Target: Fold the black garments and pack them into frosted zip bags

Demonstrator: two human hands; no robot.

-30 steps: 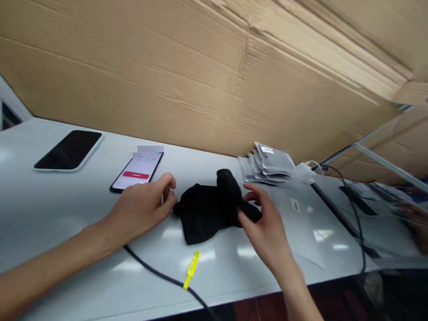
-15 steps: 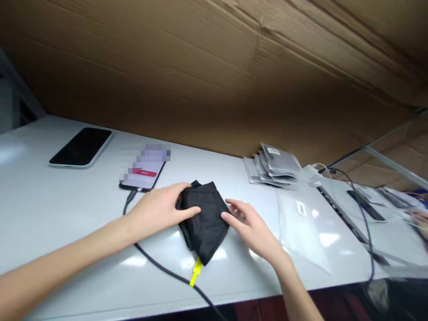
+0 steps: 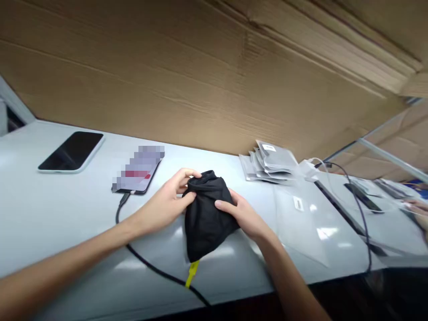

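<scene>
A piece of folded black fabric (image 3: 209, 218) with a raised seam or band near its top edge lies between my hands. It could be a small pouch or a garment; I cannot tell which. My left hand (image 3: 174, 191) pinches its upper left corner between thumb and fingers. On the right side, my right hand (image 3: 242, 214) grips it with the thumb on top and the fingers underneath, partly hidden. Below the fabric's lower tip, a yellow tag (image 3: 191, 273) is fastened round a black cable (image 3: 150, 265).
The cable is plugged into a lit phone (image 3: 138, 171); a dark-screened phone (image 3: 72, 152) lies further left. To the right are stacked clear plastic sleeves (image 3: 272, 162), a flat clear bag (image 3: 301, 227) and more cables (image 3: 363, 214). Cardboard (image 3: 167, 80) stands behind. Another person's hand (image 3: 416, 207) shows far right.
My right hand has moved from the fabric's edge to a grip on it. My left hand has shifted to the top corner, and the fabric is turned and slightly raised, showing its seam.
</scene>
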